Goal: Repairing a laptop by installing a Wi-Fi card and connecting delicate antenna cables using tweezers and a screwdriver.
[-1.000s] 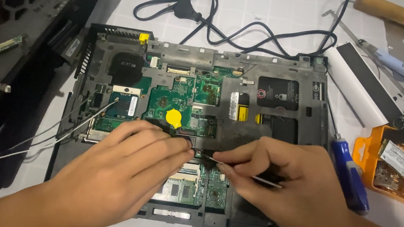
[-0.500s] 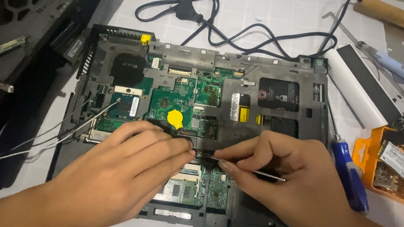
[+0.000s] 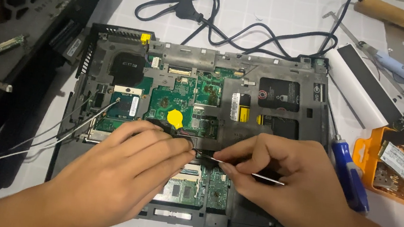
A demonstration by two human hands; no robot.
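An opened laptop base point(image 3: 284, 67) lies on the table with its green circuit board point(image 3: 179, 97) bare. A round yellow coin cell point(image 3: 175, 118) sits on the board with thin wires running from it. My left hand point(image 3: 123, 175) pinches something small and dark at the board's middle, just below the coin cell. My right hand point(image 3: 283, 184) grips thin metal tweezers point(image 3: 264, 178), their tips meeting my left fingertips. What the tips touch is hidden by my fingers.
A blue-handled screwdriver point(image 3: 350, 177) lies right of the laptop, beside an orange tray point(image 3: 372, 148) of small parts. A black power cord point(image 3: 205, 16) coils behind. A soldering iron point(image 3: 391, 15) and white strip point(image 3: 359, 98) lie back right. Black laptop parts point(image 3: 18, 39) are stacked left.
Both hands stay pinched at the same spot on the board; the tweezers have shifted only slightly.
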